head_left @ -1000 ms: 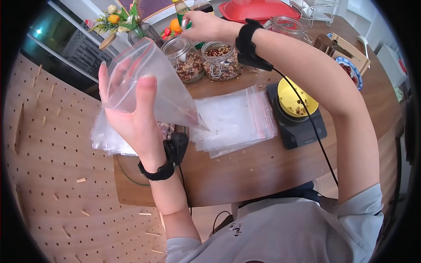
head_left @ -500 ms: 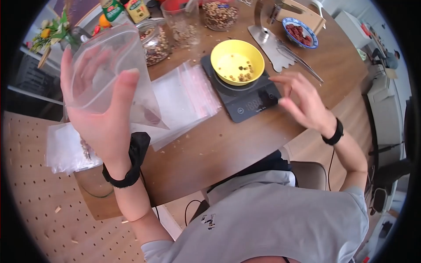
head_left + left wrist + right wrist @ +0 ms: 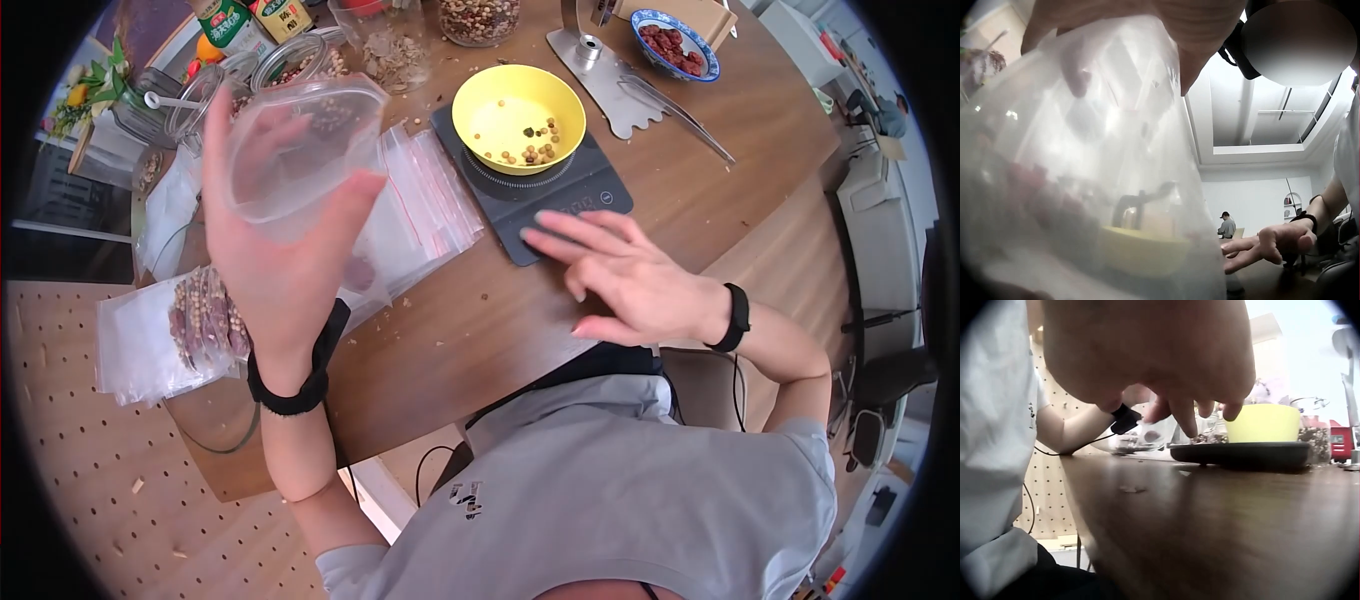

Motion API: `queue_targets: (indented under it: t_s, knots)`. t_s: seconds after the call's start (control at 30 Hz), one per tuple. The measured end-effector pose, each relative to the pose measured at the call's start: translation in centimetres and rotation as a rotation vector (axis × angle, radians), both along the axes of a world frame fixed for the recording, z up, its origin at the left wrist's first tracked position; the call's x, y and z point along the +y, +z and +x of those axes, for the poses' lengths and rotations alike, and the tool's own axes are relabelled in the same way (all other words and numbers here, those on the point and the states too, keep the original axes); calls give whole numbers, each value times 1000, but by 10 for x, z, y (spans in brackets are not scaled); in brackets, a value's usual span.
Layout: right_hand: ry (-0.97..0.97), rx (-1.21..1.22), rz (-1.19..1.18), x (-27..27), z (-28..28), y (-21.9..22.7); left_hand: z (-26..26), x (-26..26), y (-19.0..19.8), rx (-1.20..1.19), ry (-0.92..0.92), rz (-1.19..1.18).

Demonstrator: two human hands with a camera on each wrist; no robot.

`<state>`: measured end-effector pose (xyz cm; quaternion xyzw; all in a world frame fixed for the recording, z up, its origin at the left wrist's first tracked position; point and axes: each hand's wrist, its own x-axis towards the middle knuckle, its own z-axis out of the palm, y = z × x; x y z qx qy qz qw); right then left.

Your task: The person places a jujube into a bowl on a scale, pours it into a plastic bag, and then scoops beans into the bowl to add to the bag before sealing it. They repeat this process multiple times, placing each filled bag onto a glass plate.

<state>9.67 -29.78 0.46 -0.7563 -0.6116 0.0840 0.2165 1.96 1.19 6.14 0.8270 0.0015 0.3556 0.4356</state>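
Note:
My left hand (image 3: 280,250) grips a clear plastic zip bag (image 3: 300,140), thumb at one side and fingers curved round the other. The bag's mouth gapes toward the head camera. My right hand (image 3: 650,285) has its fingers extended, the fingertips at the front edge of a black kitchen scale (image 3: 540,225). On the scale sits a yellow bowl (image 3: 485,130) with several pale beans (image 3: 540,152) and a dark one in it. In the right wrist view the fingertips overlap the near end of the scale, beside the yellow bowl (image 3: 1263,423).
A stack of zip bags (image 3: 430,200) lies left of the scale. Filled bags (image 3: 205,320) lie at the table's left edge. Jars (image 3: 480,20), a clear cup (image 3: 390,50), tongs (image 3: 690,120) and a blue-rimmed bowl (image 3: 675,45) of dried red fruit stand farther back.
My right hand came down from the bottles at the back to the scale's right, then moved left to its front edge. The left hand kept the bag while the head view turned right.

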Motion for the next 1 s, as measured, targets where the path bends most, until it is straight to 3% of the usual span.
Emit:
queue_targets:
  t_s: [0.13, 0.23, 0.33, 0.47, 0.57, 0.7, 0.83, 1.0]
  knots:
    - [18, -47, 118, 6, 15, 2, 1, -1, -5, 70, -58, 37]
    - [-326, -192, 350, 12, 34, 14, 2, -3, -9, 110, -102, 92]
    - [-548, -88, 352, 25, 55, 2, 5, -4, -17, 129, -119, 213]
    - [-486, 108, 320, 27, 78, -9, 5, -13, -21, 216, -102, 273]
    - [-493, 254, 429, 21, 81, -4, 9, -20, -32, 173, -94, 272]
    - [-522, 479, 468, 15, 65, 42, 9, -27, -36, 189, -87, 310]
    - [-414, 269, 258, 35, 43, 89, 9, -29, -39, 190, -122, 268]
    - [-289, 40, 197, 63, 35, 121, 7, -29, -38, 125, -73, 239]
